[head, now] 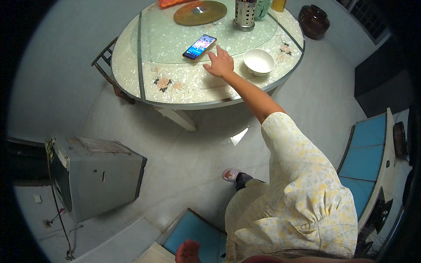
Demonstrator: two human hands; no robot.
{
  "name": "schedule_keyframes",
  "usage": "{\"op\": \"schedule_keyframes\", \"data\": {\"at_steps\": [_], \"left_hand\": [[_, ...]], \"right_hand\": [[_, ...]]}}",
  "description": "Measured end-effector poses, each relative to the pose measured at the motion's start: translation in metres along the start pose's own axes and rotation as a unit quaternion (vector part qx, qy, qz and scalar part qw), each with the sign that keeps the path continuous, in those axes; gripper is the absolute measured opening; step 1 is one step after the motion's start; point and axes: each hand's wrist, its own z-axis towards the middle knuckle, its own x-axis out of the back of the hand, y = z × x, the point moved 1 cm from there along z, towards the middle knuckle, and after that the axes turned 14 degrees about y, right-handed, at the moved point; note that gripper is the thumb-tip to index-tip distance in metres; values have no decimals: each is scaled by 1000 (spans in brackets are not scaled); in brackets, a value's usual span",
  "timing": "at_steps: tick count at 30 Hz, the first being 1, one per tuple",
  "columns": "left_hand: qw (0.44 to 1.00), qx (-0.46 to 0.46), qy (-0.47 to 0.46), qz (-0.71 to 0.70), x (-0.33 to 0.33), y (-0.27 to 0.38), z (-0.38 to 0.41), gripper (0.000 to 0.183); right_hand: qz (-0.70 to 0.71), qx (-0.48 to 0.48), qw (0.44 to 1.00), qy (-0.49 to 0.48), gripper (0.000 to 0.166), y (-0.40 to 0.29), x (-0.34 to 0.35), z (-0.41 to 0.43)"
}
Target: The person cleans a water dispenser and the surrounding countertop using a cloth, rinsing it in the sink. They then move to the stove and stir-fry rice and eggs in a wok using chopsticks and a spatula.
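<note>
My right hand (221,62) reaches over the round table (197,88), palm down with fingers spread and nothing in them. Just beyond its fingertips a smartphone (199,47) lies face up with a lit screen, on a clear glass disc (161,42). A white bowl (259,61) stands to the right of that hand, and no contents show in it. Low at the bottom edge is my left hand (188,251), partly cut off and blurred, in front of a blue-tiled surface (194,230). Its fingers are not clear enough to judge.
On the table stand a perforated metal utensil holder (245,14), a green cup (262,9) and a round brown plate (184,14). A chair (107,65) is at its left. A grey cabinet-like appliance (105,177), a blue-tiled counter (363,164) and a brown jar (313,21) surround the floor.
</note>
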Motion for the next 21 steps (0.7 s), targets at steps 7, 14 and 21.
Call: {"op": "schedule_keyframes", "data": {"at_steps": [7,14,21], "left_hand": [[980,115,-57,155,-8,-9,39,41],[975,126,-100,150,-21,-18,64,37],[977,111,-98,151,-32,-17,75,36]], "right_hand": [[-48,-17,998,-33,62,4,-27,22],[-61,45,997,-18,58,-3,-52,35],[-65,106,992,24,55,-3,-65,36]]}}
